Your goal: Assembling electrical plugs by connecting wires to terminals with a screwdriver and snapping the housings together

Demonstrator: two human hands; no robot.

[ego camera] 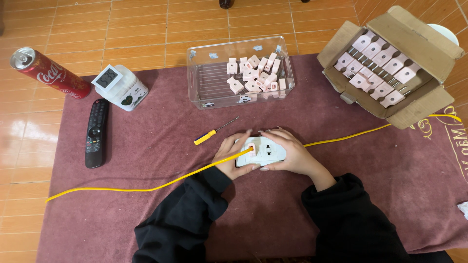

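Both hands meet over a white socket block (265,151) lying on the maroon mat (146,204). The left hand (233,155) curls around the block's left end, and the right hand (287,153) closes over its right side, fingertips on the top edge. A pink plug (252,150) sits in the block's left outlet, and a yellow cable (146,187) runs across the mat right at that spot (whether it joins the plug or just passes by, I cannot tell).

Judging by this, the step in hand is seating or testing 1 plug in the block, with both hands steadying it. The next move would likely call for holding the block firm with 1 hand while the other pinches the plug squarely and works it straight along its pins, not at a tilt.

Behind lie a yellow-handled screwdriver (210,133), a clear bin (204,83) of loose pink plugs, and a cardboard box (414,107) of plugs in rows. To the left are a remote (96,132), a small timer (119,86) and a red can (48,72).
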